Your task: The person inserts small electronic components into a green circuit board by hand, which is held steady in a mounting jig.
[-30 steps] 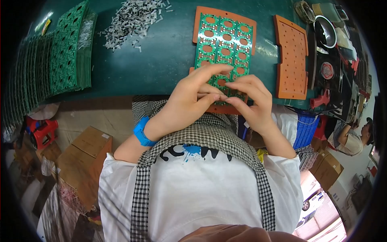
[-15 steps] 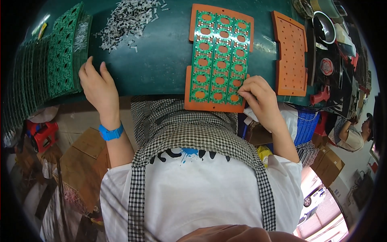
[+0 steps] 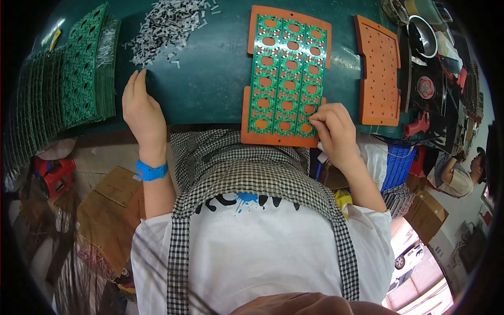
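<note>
A green circuit board panel (image 3: 277, 86) with rows of oval cut-outs lies on an orange fixture tray (image 3: 279, 140) at the table's near edge. My right hand (image 3: 336, 131) is at the panel's lower right corner, thumb and forefinger pinched together over its edge. Whatever sits between those fingertips is hidden. My left hand (image 3: 144, 118) is over the table's near edge, fingers stretched out, with nothing visible in it. Its fingertips come just short of a loose pile of small clear-and-black parts (image 3: 164, 31).
Green circuit board panels (image 3: 84, 68) stand stacked at the left. A second orange tray (image 3: 380, 73) lies to the right, near a red-handled tool (image 3: 417, 125) and a round bowl (image 3: 421, 35). Below are a blue crate (image 3: 399, 165) and cardboard boxes (image 3: 107, 210). Another person (image 3: 459, 176) sits far right.
My left hand has moved right, from beside the stacked panels to below the pile of small parts, its fingers closer together. My right hand stays pinched at the panel's corner.
</note>
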### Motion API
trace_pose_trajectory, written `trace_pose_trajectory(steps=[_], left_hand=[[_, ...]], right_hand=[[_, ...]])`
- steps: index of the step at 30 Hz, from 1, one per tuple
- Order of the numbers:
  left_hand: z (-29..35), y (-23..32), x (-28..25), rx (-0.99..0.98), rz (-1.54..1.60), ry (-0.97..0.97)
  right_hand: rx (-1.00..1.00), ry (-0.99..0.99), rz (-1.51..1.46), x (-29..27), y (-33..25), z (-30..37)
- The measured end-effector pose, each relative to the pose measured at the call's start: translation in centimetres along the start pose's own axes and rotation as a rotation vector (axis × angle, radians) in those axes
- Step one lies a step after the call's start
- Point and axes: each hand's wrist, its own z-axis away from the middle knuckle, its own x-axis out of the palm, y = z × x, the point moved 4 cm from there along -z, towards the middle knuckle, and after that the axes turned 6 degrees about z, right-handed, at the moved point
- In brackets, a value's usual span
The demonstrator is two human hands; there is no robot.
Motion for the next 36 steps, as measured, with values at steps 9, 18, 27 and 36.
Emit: trace_pose_trajectory(steps=[9, 18, 27, 36], left_hand=[[0.8, -0.7, -1.6, -0.032, 0.125, 0.122], [2.9, 0.4, -2.5, -0.002, 0.049, 0.096], [2.3, -0.1, -1.4, -0.095, -0.096, 0.016], [0.2, 4.2, -0.4, 0.083, 0.306, -0.041]], right_hand=[[0.002, 0.026, -0.044, -1.4, -0.6, 1.5], [0.038, 0.085, 0.085, -0.5, -0.6, 2.9], [0.610, -0.104, -0.780, 6.2, 1.5, 10.8], [0.820, 0.402, -1.374, 7.2, 0.0, 9.6]])
